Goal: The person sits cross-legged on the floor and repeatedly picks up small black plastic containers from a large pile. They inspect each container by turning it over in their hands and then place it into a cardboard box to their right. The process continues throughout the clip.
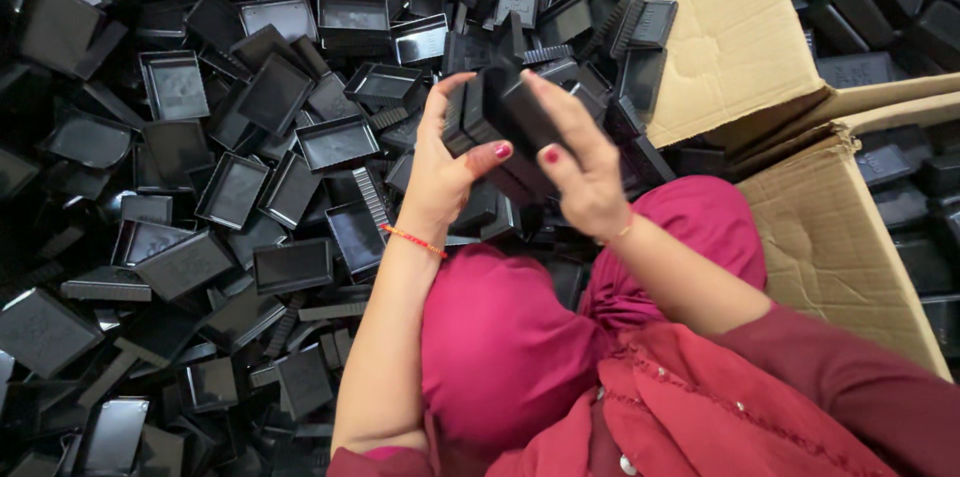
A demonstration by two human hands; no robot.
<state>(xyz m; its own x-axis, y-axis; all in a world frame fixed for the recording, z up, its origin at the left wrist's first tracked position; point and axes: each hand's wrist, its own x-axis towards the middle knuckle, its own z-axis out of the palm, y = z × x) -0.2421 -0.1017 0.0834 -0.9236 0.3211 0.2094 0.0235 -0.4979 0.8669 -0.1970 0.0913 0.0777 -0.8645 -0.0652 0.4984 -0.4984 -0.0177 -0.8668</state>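
Head view: both hands, left [443, 172] and right [580, 172], grip a stack of black plastic trays [497, 112].

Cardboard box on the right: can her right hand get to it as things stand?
Probably yes, once freed. The right hand and left hand both grip a stack of black trays; the box lies beside it, unobstructed.

Tray pile [230, 187] left & ahead; cardboard box [830, 237] right of lap.
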